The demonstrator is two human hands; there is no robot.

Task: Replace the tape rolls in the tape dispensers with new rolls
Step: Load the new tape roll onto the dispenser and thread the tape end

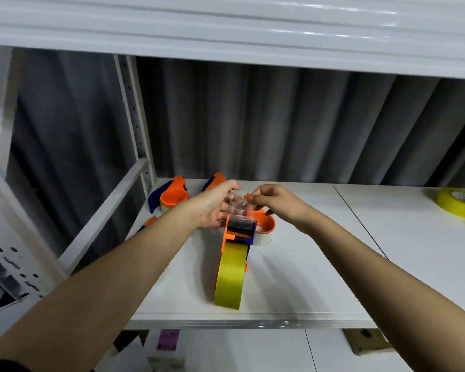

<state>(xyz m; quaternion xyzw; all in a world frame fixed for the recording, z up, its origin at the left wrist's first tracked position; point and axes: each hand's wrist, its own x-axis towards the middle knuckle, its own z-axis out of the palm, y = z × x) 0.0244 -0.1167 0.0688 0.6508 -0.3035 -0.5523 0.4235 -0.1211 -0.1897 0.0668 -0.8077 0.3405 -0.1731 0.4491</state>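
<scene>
Fingers of the right hand (275,202) pinch the clear tape end (239,208) just above centre frame, while the left hand (215,205) curls round it from the other side. Below them the orange tape dispenser (239,232) stands on the white shelf (306,277), a yellow-green tape roll (230,277) loaded in it. That film looks thin, limp and sticky, so it is best held by its edges, taut.

Orange-and-blue dispenser (239,232) with a yellow-green tape roll (230,277); white shelf (293,277); yellow roll (458,202) far right
</scene>
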